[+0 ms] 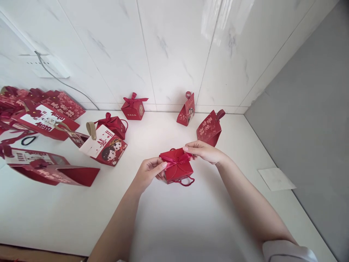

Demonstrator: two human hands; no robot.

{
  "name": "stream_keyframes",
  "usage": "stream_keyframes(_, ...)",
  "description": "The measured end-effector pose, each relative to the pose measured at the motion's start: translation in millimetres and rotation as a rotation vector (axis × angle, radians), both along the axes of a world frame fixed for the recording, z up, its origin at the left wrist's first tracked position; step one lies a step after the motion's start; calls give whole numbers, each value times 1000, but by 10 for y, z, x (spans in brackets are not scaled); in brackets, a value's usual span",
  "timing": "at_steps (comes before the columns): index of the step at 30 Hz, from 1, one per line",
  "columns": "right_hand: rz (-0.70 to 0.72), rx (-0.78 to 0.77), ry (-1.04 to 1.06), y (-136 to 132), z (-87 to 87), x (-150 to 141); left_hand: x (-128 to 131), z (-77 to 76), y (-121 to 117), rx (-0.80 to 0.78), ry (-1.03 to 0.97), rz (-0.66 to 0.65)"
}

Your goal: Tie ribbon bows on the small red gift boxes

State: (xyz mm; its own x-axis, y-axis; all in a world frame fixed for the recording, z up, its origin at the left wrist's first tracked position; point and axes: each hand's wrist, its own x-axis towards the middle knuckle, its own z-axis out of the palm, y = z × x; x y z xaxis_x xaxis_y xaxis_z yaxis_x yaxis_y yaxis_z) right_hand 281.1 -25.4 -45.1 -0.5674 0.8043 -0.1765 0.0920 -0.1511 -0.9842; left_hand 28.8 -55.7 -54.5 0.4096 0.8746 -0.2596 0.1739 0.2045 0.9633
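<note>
A small red gift box (178, 173) with overlapping petal flaps sits on the white table in front of me. Across its top runs a red ribbon (177, 160), crossed or tied at the middle. My left hand (151, 170) pinches the ribbon at the box's left corner, thumb on top and fingers curled beside the box. At the upper right corner, my right hand (203, 151) pinches the ribbon's other side between thumb and fingers. A twisted red cord handle (187, 181) loops out at the near side, and part of another shows at the far side.
Several red boxes stand around: a ribbon-tied box (134, 109), a triangular box (187, 111), a tilted box (209, 127) and a box with cartoon faces (109, 145). More red boxes (46, 120) crowd the left. A white paper (276, 179) lies at the right edge. A tiled wall backs the table.
</note>
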Motion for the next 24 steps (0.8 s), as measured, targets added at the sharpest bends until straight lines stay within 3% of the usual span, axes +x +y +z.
stream_keyframes(8,4,9,62,-13,-62,32,-1,29,-14,-80,21,-67)
stream_keyframes(18,-177,-2,225,55,-231,-4,-41,-7,14,-50,-28,-125)
stream_keyframes(24,-221,-51,279,36,-236,-62,-112,1,36,38,47,-177)
